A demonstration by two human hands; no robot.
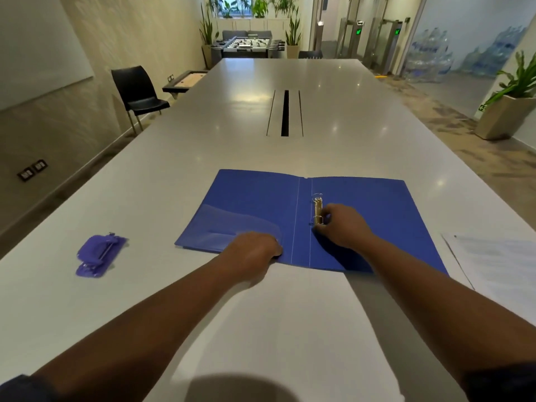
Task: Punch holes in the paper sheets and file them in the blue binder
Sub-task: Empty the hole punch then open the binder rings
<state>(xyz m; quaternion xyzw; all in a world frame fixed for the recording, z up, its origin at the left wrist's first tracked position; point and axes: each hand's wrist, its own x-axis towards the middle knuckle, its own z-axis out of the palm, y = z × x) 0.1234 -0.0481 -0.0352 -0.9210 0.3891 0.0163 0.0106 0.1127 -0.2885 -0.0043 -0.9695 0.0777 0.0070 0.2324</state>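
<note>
One blue binder [261, 210] lies open and flat on the table [203, 126], its inside up, with one gold ring clip [318, 211] just right of the spine and a clear pocket on the left cover. The right hand [343, 226] pinches the clip's near end. The left hand [252, 252] presses on the binder's near edge, fingers curled under; whether they grip I cannot tell. One sheet [290, 329] lies near, beneath the arms; more paper [499, 259] lies right. One purple punch [100, 252] sits left, well apart.

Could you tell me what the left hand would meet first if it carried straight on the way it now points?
Probably the blue binder: the left hand sits at its near edge, aimed across the open left cover.
</note>
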